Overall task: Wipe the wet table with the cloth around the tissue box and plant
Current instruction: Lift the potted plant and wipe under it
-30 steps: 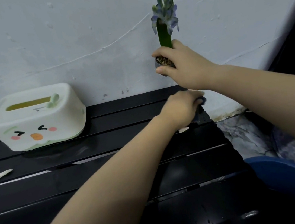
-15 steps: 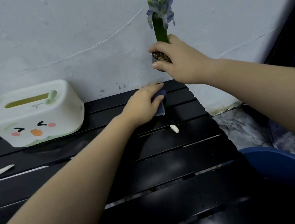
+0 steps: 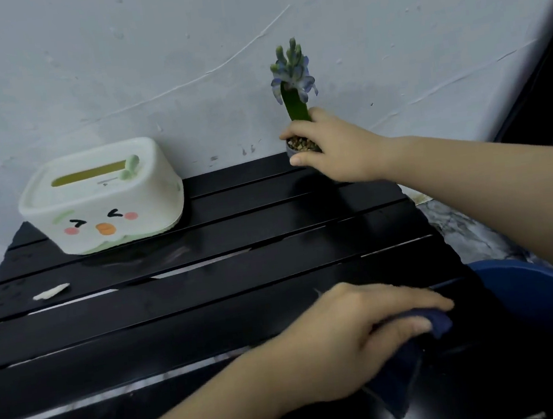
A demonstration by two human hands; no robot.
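A black slatted table (image 3: 208, 286) stands against a pale wall. The white tissue box (image 3: 101, 198) with a cartoon duck face sits at its back left. My right hand (image 3: 334, 151) grips the small pot of a plant (image 3: 293, 80) with blue flowers, at the table's back right edge; whether the pot touches the slats is hidden by my fingers. My left hand (image 3: 358, 334) presses a dark blue cloth (image 3: 421, 341) flat on the near right part of the table.
A small white scrap (image 3: 52, 291) lies on the left of the table. A blue basin (image 3: 547, 295) sits on the marbled floor right of the table. The wall runs close behind the box and plant.
My left hand has dragged the cloth from under the plant toward the near right edge. My right hand has lowered the plant down to table level. The small white bit near the middle is gone.
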